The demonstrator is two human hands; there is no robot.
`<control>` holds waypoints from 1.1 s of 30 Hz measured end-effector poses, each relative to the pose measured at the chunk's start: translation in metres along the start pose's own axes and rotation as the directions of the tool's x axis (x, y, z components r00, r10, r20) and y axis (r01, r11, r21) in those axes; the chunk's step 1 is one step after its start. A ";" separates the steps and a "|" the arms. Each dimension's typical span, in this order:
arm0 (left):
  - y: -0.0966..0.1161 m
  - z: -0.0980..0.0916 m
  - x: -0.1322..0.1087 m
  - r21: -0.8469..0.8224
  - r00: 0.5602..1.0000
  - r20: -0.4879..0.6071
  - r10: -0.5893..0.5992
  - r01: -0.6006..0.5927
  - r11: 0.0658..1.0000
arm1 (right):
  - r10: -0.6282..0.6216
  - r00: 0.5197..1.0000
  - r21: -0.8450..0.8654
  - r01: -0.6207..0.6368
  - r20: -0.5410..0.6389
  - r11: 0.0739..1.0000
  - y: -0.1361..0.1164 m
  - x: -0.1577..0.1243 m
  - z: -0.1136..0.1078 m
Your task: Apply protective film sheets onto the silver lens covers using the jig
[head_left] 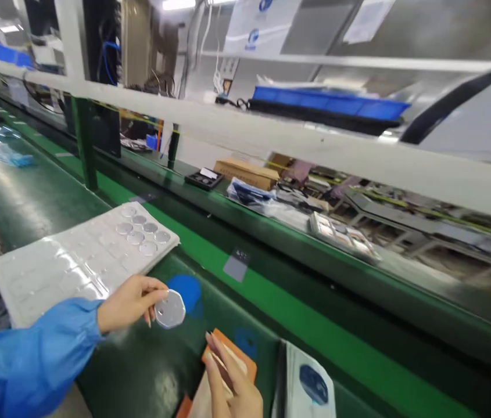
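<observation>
My left hand [132,302], in a blue sleeve, pinches a greyish round disc [170,310] with a few flattened edges and small holes by its rim. Beneath the disc, a bright blue round patch [187,290] shows on the green work surface. My right hand [234,380] has its thumb and fingers drawn together over an orange-edged block [247,363] with a beige middle. Whatever lies between those fingertips is too small to make out. Behind my left hand lies a white moulded tray [66,249]; several clear round discs [136,238] sit at its far right end.
Right of my right hand lies a pale packet [310,383] with a dark oval. A grey label [236,264] is stuck on the bright green strip. Behind the ledge stand a cardboard box [245,174] and a black tray [204,178]. A green post [83,142] rises at left.
</observation>
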State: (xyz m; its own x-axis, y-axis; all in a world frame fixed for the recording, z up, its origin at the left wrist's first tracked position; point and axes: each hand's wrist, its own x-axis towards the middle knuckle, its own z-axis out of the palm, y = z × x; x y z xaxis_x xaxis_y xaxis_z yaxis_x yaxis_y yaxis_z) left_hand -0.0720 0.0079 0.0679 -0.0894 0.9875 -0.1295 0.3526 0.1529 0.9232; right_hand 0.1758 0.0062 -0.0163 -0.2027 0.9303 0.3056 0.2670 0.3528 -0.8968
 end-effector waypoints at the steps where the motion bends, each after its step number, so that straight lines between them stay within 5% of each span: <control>1: -0.001 0.022 -0.004 -0.050 0.999 0.034 -0.003 0.005 0.999 | 0.039 0.998 0.057 -0.042 0.055 0.997 -0.004 0.001 0.000; 3: -0.006 0.061 -0.005 -0.120 0.995 0.096 -0.018 0.030 0.992 | 0.123 0.987 0.120 -0.136 0.104 0.983 -0.006 0.004 -0.004; 5: -0.015 0.090 0.002 -0.146 0.987 0.162 0.000 0.024 0.989 | 0.166 0.986 0.066 -0.168 0.033 0.984 0.002 0.005 -0.013; 7: -0.023 0.106 0.014 -0.102 0.982 0.167 0.093 -0.076 0.992 | 0.073 0.994 -0.117 -0.083 -0.083 0.990 0.018 0.002 -0.024; 9: -0.031 0.114 0.027 0.025 0.969 0.119 0.218 -0.222 0.975 | -0.157 0.982 -0.356 0.110 -0.105 0.928 0.036 -0.001 -0.036; 12: -0.042 0.119 0.039 0.208 0.924 0.128 0.361 -0.381 0.901 | -0.429 0.896 -0.612 0.402 0.112 0.681 0.053 -0.005 -0.045; 16: -0.056 0.128 0.041 0.301 0.837 0.333 0.434 -0.531 0.792 | -0.450 0.824 -0.723 0.538 0.344 0.432 0.060 -0.009 -0.042; 21: -0.059 0.138 0.041 0.467 0.789 0.415 0.453 -0.612 0.638 | -0.420 0.834 -0.752 0.524 0.358 0.400 0.063 -0.015 -0.036; 25: -0.058 0.146 0.039 0.534 0.727 0.400 0.559 -0.680 0.502 | -0.431 0.885 -0.745 0.406 0.176 0.530 0.067 -0.020 -0.044; 28: -0.058 0.152 0.036 0.573 0.673 0.397 0.624 -0.713 0.404 | -0.367 0.916 -0.800 0.098 -0.160 0.592 0.071 -0.026 -0.061; 30: -0.057 0.154 0.036 0.590 0.657 0.403 0.638 -0.719 0.368 | -0.267 0.896 -0.811 -0.154 -0.356 0.565 0.075 -0.030 -0.072; 33: -0.054 0.153 0.038 0.564 0.649 0.435 0.624 -0.736 0.373 | -0.058 0.870 -0.782 -0.409 -0.490 0.471 0.081 -0.036 -0.081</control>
State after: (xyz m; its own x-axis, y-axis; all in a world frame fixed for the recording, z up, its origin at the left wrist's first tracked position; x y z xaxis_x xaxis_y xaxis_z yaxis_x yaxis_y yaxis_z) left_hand 0.0479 0.0426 -0.0418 0.5669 0.7526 0.3350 0.7230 -0.6494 0.2355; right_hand 0.2808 0.0096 -0.0736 0.2697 0.8377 0.4749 0.9451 -0.1358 -0.2972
